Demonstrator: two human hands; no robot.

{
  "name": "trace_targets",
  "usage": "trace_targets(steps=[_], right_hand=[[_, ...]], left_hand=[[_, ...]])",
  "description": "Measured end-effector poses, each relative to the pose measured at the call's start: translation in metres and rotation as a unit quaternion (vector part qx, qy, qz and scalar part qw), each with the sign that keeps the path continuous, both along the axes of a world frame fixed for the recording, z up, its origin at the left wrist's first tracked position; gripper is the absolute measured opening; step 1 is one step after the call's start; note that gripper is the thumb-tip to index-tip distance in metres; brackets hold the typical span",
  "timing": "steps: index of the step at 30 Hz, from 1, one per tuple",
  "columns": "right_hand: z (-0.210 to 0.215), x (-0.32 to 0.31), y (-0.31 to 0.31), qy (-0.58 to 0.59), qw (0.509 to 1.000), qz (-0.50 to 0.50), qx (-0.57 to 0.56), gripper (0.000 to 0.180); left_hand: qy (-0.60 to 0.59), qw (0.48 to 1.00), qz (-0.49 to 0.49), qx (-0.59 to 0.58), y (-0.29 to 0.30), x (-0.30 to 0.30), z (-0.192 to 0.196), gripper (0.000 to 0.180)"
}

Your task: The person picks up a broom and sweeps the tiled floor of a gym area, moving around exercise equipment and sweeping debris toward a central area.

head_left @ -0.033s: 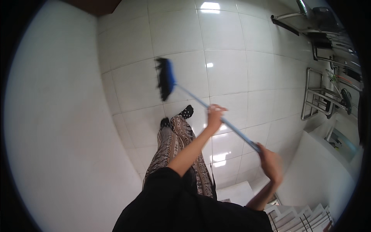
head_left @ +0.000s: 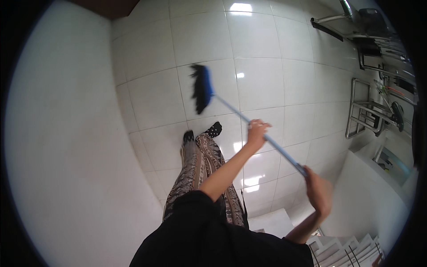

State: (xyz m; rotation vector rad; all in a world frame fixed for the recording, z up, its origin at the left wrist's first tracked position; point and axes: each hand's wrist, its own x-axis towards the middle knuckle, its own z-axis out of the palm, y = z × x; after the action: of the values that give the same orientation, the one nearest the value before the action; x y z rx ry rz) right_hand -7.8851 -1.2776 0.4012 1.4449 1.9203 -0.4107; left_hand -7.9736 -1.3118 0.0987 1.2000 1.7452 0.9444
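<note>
Blue broom (head_left: 202,89), bristles blurred, gripped by left hand (head_left: 257,132) and right hand (head_left: 318,190) over white tiled floor (head_left: 262,58), metal rack (head_left: 367,113) well apart at right

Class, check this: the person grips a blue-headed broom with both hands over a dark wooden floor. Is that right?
Not quite. The head view shows both the left hand and right hand on the broom, but the floor is glossy white tile, not dark wood.

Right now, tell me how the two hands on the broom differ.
The left hand grips the broom handle midway, nearer the blue head; the right hand holds its top end. The left hand sits farther out over the floor tiles, the right hand closer to the body. Both are closed around the handle.
</note>
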Motion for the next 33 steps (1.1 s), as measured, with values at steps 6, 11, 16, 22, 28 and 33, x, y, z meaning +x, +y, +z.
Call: trace_targets(steps=[6,11,16,22,28,33], right_hand=[[0.080,-0.052,0.039,-0.041,0.996,-0.010,0.075,0.031],[0.051,-0.108,0.101,0.109,0.993,0.043,-0.025,0.033],[-0.154,-0.269,0.097,0.224,0.944,0.174,-0.172,0.035],[-0.146,-0.290,0.093,0.199,0.962,0.078,-0.168,0.040],[-0.010,-0.213,0.175,0.016,0.999,-0.003,-0.051,0.031],[0.074,-0.231,0.203,-0.055,0.997,0.022,0.056,0.031]], left_hand=[[-0.044,0.987,-0.149,0.039,0.093,-0.041,0.084,0.024],[0.023,0.992,0.104,0.067,0.081,-0.168,0.076,0.026],[0.237,0.959,0.135,-0.072,-0.005,-0.373,-0.052,0.027],[0.232,0.962,0.095,-0.110,0.007,-0.386,-0.089,0.038],[-0.058,0.995,0.076,-0.020,0.168,-0.214,-0.012,0.050],[-0.019,0.995,-0.080,0.057,0.256,-0.204,0.077,0.023]])
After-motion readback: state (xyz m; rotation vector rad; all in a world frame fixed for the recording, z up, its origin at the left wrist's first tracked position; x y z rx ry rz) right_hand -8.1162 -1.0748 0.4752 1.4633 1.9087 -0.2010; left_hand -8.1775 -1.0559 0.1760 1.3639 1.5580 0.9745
